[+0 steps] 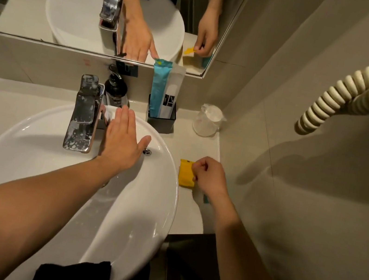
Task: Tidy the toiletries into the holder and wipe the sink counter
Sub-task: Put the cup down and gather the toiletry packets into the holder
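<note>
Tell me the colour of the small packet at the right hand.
Yellow; the packet shows best in the head view, pinched by the right hand.

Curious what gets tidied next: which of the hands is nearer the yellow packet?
Right. The right hand pinches the yellow packet on the counter. The left hand is flat over the basin beside the tap, left of the packet and apart from it.

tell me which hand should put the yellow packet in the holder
Right: the right hand pinches the yellow packet, near the black holder; the left hand lies flat over the basin.
</note>
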A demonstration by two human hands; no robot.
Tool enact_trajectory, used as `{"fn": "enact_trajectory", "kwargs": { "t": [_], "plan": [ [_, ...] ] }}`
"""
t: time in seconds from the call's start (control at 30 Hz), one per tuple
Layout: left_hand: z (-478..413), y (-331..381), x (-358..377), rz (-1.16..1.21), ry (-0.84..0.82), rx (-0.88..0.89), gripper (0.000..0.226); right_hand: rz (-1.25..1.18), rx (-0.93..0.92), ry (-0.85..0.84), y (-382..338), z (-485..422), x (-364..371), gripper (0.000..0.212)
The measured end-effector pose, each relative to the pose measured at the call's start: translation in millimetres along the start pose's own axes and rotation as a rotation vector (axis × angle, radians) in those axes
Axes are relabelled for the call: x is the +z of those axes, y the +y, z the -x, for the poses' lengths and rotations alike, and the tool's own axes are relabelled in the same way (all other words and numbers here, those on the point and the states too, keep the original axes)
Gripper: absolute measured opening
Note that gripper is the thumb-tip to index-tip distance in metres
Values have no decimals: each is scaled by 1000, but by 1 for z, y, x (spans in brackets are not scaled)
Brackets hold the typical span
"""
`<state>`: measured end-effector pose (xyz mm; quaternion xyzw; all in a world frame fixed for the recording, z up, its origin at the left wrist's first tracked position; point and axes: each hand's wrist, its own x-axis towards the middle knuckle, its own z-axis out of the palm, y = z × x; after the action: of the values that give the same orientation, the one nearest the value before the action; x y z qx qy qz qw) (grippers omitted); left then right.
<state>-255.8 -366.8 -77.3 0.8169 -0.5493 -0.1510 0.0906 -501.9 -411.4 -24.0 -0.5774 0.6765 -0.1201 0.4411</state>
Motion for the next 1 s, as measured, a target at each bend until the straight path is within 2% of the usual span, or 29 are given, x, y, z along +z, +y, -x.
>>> {"fn": "enact_trajectory", "kwargs": {
  "t": [0.33,0.5,0.7,0.83,0.9,1.0],
  "plan": [
    [1,3,0,8,16,-6,89,-117,-466,114,-125,-37,-10,8],
    [1,5,-1,0,5,-26,89,120,-608,128,-149,-54,18,9],
    [2,6,-2,7,-1,-40,89,474,-563,78,-134,-74,52,7],
    [0,6,0,-22,-5,-40,89,631,-567,167,-129,-84,65,15],
    [0,6,1,-19,-6,-44,89,635,-492,245,-128,-87,71,18],
    [0,5,3,-32,-10,-43,89,576,-375,243,-128,-90,75,18]
  ]
}}
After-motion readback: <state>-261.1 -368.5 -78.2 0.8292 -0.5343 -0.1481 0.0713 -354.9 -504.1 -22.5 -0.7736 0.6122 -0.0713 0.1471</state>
